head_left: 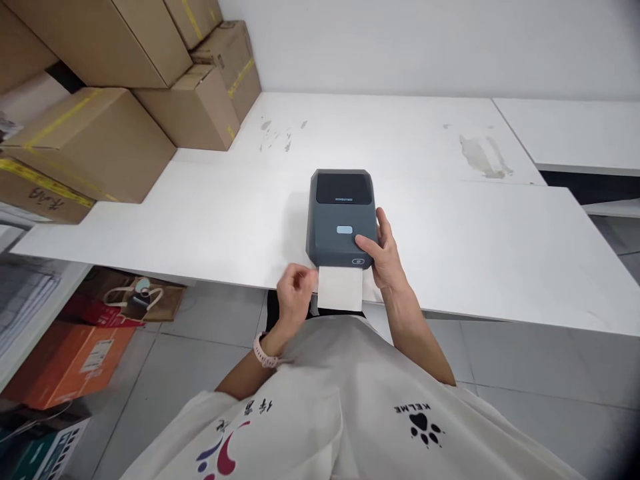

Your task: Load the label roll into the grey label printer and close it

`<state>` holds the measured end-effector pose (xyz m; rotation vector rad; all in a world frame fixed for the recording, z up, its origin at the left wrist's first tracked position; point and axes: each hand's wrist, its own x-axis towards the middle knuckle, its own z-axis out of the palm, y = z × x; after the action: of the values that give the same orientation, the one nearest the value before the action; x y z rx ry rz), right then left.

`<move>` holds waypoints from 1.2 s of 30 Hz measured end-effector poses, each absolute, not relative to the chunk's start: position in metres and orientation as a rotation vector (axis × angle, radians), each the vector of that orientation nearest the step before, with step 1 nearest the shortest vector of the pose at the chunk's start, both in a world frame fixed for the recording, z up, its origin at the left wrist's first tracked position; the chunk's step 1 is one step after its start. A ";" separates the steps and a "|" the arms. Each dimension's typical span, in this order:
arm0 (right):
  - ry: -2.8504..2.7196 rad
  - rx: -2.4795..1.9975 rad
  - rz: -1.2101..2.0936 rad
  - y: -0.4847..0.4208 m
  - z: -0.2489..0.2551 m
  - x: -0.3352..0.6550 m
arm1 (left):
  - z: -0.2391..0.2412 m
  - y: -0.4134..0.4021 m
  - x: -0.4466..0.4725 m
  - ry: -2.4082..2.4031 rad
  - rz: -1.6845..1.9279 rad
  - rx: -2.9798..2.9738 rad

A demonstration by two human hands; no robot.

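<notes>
A dark grey label printer (344, 217) sits on the white table near its front edge, with a black window on top and a light button in the middle. A strip of blank white label paper (341, 290) sticks out of its front and hangs past the table edge. Beside the paper's left edge, close to the slot, my left hand (295, 293) has its fingers curled together; whether they pinch the paper is hidden. My right hand (387, 260) grips the printer's right side, its thumb lying on the top near the button and its fingers along the side.
Stacked cardboard boxes (100, 143) with yellow tape fill the table's left end. The white table (225, 227) has worn patches and meets a wall behind. Below on the left are an orange box (75, 360) and a paper bag (165, 303).
</notes>
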<state>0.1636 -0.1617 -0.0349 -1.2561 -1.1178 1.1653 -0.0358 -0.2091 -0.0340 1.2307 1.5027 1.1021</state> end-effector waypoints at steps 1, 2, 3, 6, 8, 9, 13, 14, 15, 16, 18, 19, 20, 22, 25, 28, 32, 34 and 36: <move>-1.136 -1.258 1.153 -0.162 -0.036 0.164 | -0.034 -0.215 -0.036 1.397 0.945 1.181; -1.150 -1.261 1.146 -0.162 -0.037 0.164 | -0.032 -0.218 -0.036 1.268 0.786 1.119; -1.157 -1.265 1.145 -0.162 -0.037 0.164 | -0.028 -0.220 -0.036 1.145 0.664 1.054; -1.144 -1.280 1.163 -0.159 -0.032 0.166 | -0.009 -0.216 -0.036 0.976 0.545 0.993; -1.147 -1.305 1.143 -0.155 -0.024 0.167 | 0.003 -0.213 -0.040 0.967 0.538 1.087; -1.163 -1.325 1.121 -0.152 -0.020 0.168 | 0.007 -0.212 -0.043 0.960 0.516 1.143; -1.292 -1.410 1.052 -0.138 -0.003 0.170 | 0.011 -0.208 -0.060 1.003 0.608 1.300; -1.326 -1.427 1.035 -0.135 0.000 0.170 | 0.010 -0.205 -0.062 1.068 0.708 1.317; -1.360 -1.441 1.013 -0.133 0.002 0.170 | 0.008 -0.202 -0.064 1.151 0.831 1.326; -1.389 -1.456 0.988 -0.131 0.004 0.170 | 0.006 -0.198 -0.064 1.240 0.961 1.331; -1.416 -1.480 0.948 -0.131 0.005 0.171 | 0.001 -0.188 -0.060 1.371 1.177 1.339; -1.423 -1.478 0.945 -0.134 0.004 0.172 | -0.002 -0.185 -0.056 1.392 1.234 1.346; -1.421 -1.465 0.955 -0.137 0.002 0.173 | -0.005 -0.182 -0.052 1.377 1.243 1.352; -1.377 -1.418 0.997 -0.149 -0.007 0.175 | -0.012 -0.180 -0.045 1.286 1.156 1.344; -1.268 -1.365 1.018 -0.170 -0.027 0.175 | -0.021 -0.184 -0.040 1.193 1.031 1.328; -1.243 -1.346 0.940 -0.183 -0.042 0.175 | -0.023 -0.185 -0.043 1.178 1.062 1.374; -1.328 -1.278 0.815 -0.168 -0.032 0.179 | -0.006 -0.167 -0.046 1.094 1.191 1.468; -1.401 -1.238 0.696 -0.146 -0.015 0.184 | 0.006 -0.148 -0.044 1.084 1.281 1.535; -1.462 -1.209 0.564 -0.118 0.004 0.188 | 0.017 -0.126 -0.042 1.175 1.325 1.598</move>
<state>0.1876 -0.1179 0.0041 -1.2091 -1.4616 0.5645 -0.0417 -0.1263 0.0169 1.5980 1.1751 1.3254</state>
